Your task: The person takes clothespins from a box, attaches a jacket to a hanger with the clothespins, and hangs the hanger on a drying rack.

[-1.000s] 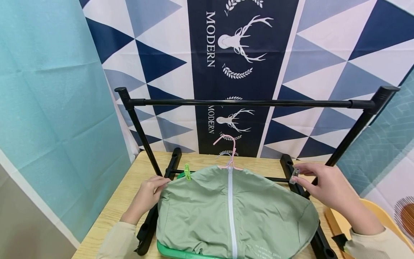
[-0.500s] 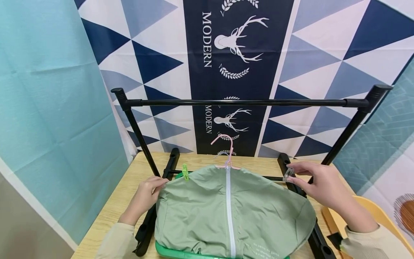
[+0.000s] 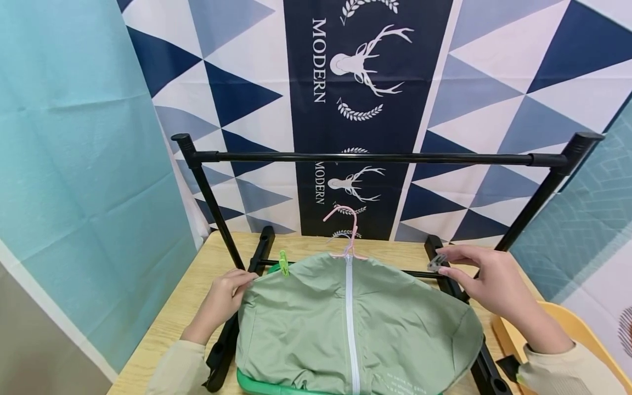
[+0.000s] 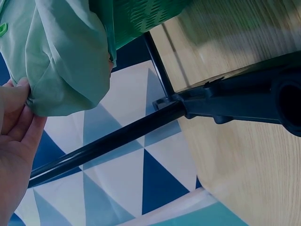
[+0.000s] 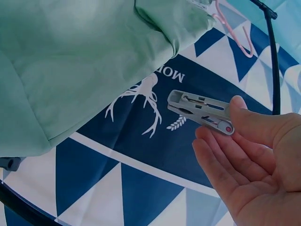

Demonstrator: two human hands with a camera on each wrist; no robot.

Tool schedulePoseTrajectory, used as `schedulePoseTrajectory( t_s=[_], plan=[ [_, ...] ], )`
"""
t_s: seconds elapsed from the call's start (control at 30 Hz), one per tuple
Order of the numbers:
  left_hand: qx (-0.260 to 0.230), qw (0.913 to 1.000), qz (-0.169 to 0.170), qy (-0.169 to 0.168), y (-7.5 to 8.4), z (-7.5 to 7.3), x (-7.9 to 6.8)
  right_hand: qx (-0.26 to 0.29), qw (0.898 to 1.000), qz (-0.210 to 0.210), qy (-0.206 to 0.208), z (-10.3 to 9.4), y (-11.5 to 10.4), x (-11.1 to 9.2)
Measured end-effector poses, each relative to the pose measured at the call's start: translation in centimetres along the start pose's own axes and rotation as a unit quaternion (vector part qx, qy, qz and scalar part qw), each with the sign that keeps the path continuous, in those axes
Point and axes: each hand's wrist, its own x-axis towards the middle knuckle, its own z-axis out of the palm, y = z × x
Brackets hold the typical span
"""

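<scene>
A light green zip garment [image 3: 301, 323] hangs spread over a pink hanger [image 3: 354, 225], whose hook sticks up at the top centre. My left hand [image 3: 224, 296] pinches the garment's left edge between thumb and fingers, as the left wrist view also shows. A bright green clothespin [image 3: 283, 263] sits on the left shoulder edge. In my right hand [image 3: 494, 280] a grey clothespin [image 5: 200, 109] is pinched by its tail ends between thumb and fingers. It is beyond the garment's right shoulder edge, apart from the fabric in the right wrist view.
A black rack stands on the wooden table [image 3: 197, 285], its top bar [image 3: 365, 158] crossing behind the garment. A green basket [image 4: 141, 23] lies underneath the garment. At the right is a yellow container [image 3: 568, 315]. Patterned cloth [image 3: 247, 120] covers the back.
My right hand, with the grey clothespin, has shifted slightly left, and the clothespin is turned more sideways. The left hand keeps its pinch on the garment's edge.
</scene>
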Motion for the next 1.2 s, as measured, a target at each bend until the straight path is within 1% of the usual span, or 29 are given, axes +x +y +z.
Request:
schedulePoseTrajectory(
  t_s=[0.07, 0.27, 0.37, 0.7, 0.9, 1.2],
  plan=[
    [-0.004, 1.0000, -0.003, -0.004, 0.01, -0.04, 0.02, 0.001, 1.000, 0.003, 0.012, 0.05, -0.10, 0.07],
    [-0.009, 0.9999, -0.005, -0.007, -0.04, -0.13, 0.11, 0.013, 0.998, 0.016, 0.066, 0.13, -0.55, 0.41],
    [-0.006, 1.0000, -0.004, -0.002, -0.04, -0.09, 0.20, 0.018, 0.997, 0.021, 0.075, 0.16, -0.65, 0.57],
    [-0.004, 1.0000, -0.008, 0.001, 0.08, 0.14, 0.18, 0.032, 0.997, 0.027, 0.072, 0.62, -0.57, 0.48],
    [-0.005, 0.9999, -0.014, 0.000, 0.24, 0.18, 0.00, 0.030, 0.997, 0.015, 0.071, 0.73, -0.60, 0.39],
    [-0.003, 0.9999, -0.014, 0.001, 0.37, 0.17, -0.13, 0.056, 0.997, 0.006, 0.055, 0.71, -0.97, 0.11]
  ],
)
